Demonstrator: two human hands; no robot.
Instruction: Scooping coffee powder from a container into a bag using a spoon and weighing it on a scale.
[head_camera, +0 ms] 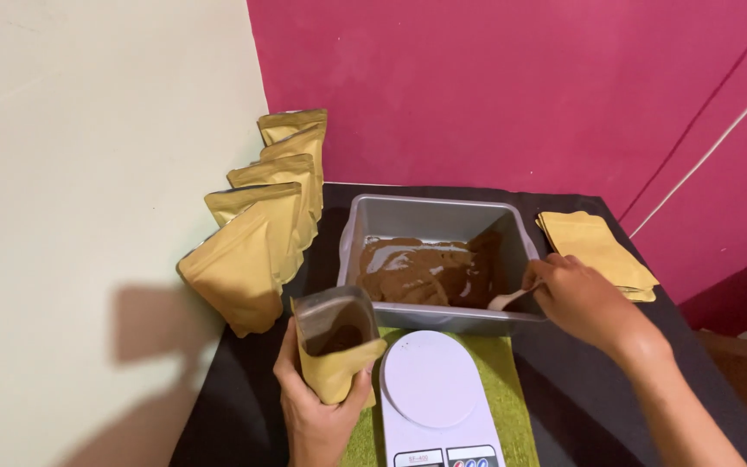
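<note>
In my left hand (317,406) the pouch (336,346) is golden-yellow, the powder (430,272) brown, the tub (438,220) grey, the scale (432,389) white, the mat (503,389) green.

Pouch row (261,225) (leftward) barring wall side

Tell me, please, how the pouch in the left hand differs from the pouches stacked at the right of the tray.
The held pouch stands upright, open at the top, with brown powder inside, gripped by the left hand. The stacked pouches lie flat and untouched on the black table, with no bulge to show. Both are the same golden-tan kind.
</note>
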